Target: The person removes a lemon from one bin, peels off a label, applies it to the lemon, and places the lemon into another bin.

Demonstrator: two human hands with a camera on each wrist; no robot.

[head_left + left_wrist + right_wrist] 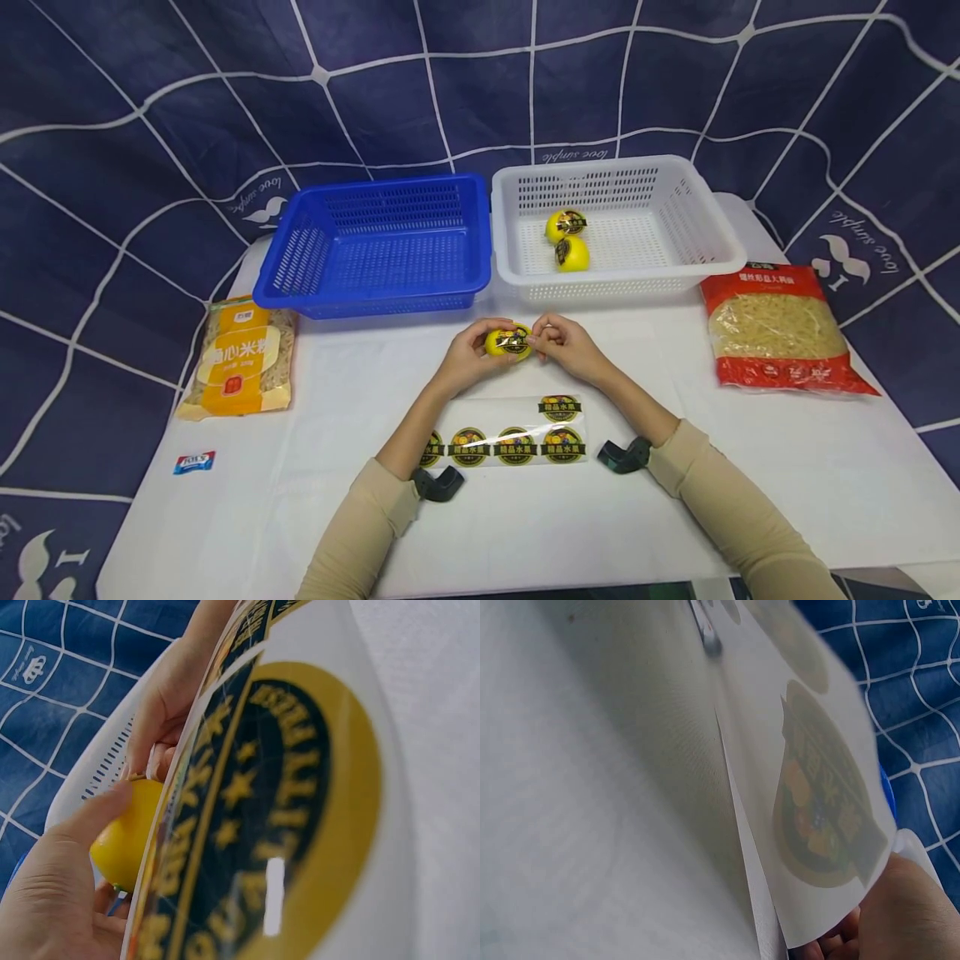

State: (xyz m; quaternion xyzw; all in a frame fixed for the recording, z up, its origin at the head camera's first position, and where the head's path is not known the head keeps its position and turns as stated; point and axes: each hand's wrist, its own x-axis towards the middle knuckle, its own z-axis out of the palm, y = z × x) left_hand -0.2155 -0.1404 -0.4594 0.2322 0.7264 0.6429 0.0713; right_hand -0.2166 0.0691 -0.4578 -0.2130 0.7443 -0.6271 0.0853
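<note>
A lemon [495, 342] with a dark round fruit sticker [513, 339] across it is gripped between the thumb and fingers of my left hand [471, 360], low over the white table. My right hand [573, 350] has its fingers curled, with thumb and fingertip pinching at the sticker's right edge. In the left wrist view the lemon [126, 832] shows its green stem end, and the right hand [169, 694] is at its far side. Just in front of the hands lies a clear-backed sticker sheet [495, 417] with several stickers; it fills much of both wrist views.
A blue basket [375, 304] stands at the back left. Beside it is a white basket [622, 282] holding two stickered lemons [574, 255]. Pasta bags lie at the left [242, 358] and right [780, 329]. A small blue-and-red packet [194, 462] is at the front left.
</note>
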